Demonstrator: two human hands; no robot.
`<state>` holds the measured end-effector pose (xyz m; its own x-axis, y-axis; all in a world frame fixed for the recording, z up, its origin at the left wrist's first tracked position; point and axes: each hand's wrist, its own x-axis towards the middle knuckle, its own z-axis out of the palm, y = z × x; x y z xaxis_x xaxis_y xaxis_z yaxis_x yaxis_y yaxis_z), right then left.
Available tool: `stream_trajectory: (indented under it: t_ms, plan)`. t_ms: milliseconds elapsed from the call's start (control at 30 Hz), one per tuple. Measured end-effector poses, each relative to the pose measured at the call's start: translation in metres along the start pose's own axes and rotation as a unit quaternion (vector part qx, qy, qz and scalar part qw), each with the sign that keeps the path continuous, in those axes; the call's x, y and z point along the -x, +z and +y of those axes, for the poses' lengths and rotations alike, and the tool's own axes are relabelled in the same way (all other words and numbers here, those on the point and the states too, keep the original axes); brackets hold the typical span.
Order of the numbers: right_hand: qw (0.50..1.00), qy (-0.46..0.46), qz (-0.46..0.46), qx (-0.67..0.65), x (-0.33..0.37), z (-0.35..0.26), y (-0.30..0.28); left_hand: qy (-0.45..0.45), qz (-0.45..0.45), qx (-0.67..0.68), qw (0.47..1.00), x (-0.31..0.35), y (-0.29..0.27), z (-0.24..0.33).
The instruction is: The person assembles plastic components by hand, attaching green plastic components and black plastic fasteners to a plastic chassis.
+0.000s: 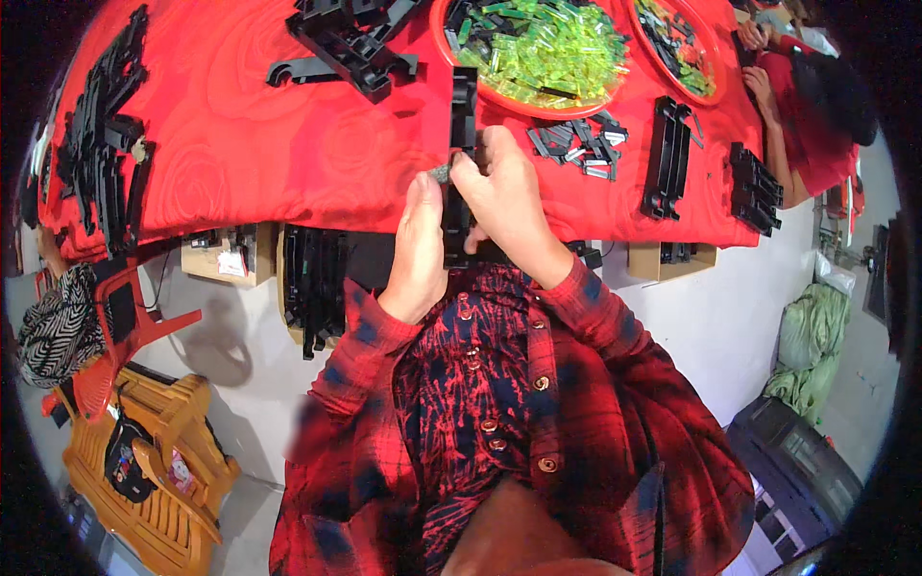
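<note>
A long black plastic part (pixel 464 106) extends away from my body over the front edge of the red-covered table. My left hand (pixel 419 252) lies along its left side, closed around its near portion, with the thumb pointing away from me. From the right, my right hand (pixel 509 204) reaches over the same part, fingers curled and pressed onto it. A small grey piece (pixel 441 174) shows between the fingertips of both hands; its kind is too small to tell. My hands cover the middle of the part.
Red trays with yellow-green clear pieces (pixel 552 48) and mixed pieces (pixel 680 48) stand at the back. Small black and silver strips (pixel 581 146) lie nearer. Black plastic parts sit in piles at left (pixel 106 144) and back (pixel 355 48), and at right (pixel 666 158). Another person (pixel 816 115) sits far right.
</note>
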<state>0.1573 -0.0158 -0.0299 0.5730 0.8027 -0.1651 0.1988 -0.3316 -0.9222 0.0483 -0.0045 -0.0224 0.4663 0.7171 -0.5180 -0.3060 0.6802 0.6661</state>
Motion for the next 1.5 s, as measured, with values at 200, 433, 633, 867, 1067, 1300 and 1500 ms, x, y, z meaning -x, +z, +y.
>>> stream_trajectory:
  t_ms: [200, 433, 633, 867, 1067, 1300, 1500]
  plan:
    - [0.977, -0.028, -0.174, -0.118, 0.003, 0.004, -0.024, -0.020, -0.017, -0.032, 0.999, 0.004, -0.033, -0.002]
    - [0.865, -0.369, 0.139, 0.310, -0.079, 0.039, -0.104, -0.043, -0.053, 0.014, 0.998, 0.011, -0.046, -0.004]
    - [0.777, -0.417, 0.082, 0.465, -0.093, 0.034, -0.107, -0.037, -0.068, -0.043, 0.996, 0.015, -0.040, -0.008]
    - [0.773, -0.384, 0.083, 0.499, -0.093, 0.026, -0.104, -0.029, -0.047, -0.059, 0.997, 0.020, -0.044, -0.015]
    - [0.731, -0.407, 0.076, 0.543, -0.099, 0.029, -0.105, -0.025, -0.052, -0.065, 0.996, 0.022, -0.044, -0.019]
    - [0.768, -0.477, 0.113, 0.412, -0.084, 0.027, -0.102, -0.015, -0.066, -0.058, 0.996, 0.028, -0.045, -0.019]
    - [0.964, 0.023, -0.236, -0.122, -0.020, 0.008, -0.091, 0.000, -0.098, -0.066, 0.993, 0.035, -0.046, -0.020]
